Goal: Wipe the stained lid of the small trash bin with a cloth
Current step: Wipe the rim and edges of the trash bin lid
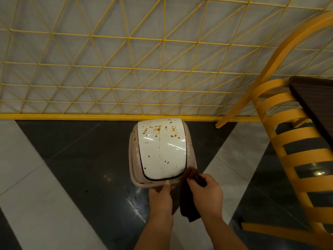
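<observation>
A: Where the black and pale floor tiles (75, 159) meet the base of the yellow wire fence (126, 73), the small trash bin (134, 177) stands upright, just in front of the fence rail. Its white lid (162, 152) is domed and closed, with brown spots and smears thickest at the far end and thin drip lines running toward the near edge.

B: Hands?

A: Left hand (161, 199) touches the bin's near rim, thumb up against it; whether the fingers curl under the rim, cannot tell. Right hand (207, 193) pinches a dark brown cloth (189, 197), fingers curled round it. The cloth's top end lies against the lid's near right corner; the rest hangs down between the two hands.

B: Surroundings?

A: Yellow slatted chair (292, 141) to the right, well apart from the bin. Dark table corner (317, 101) above the chair seat.
</observation>
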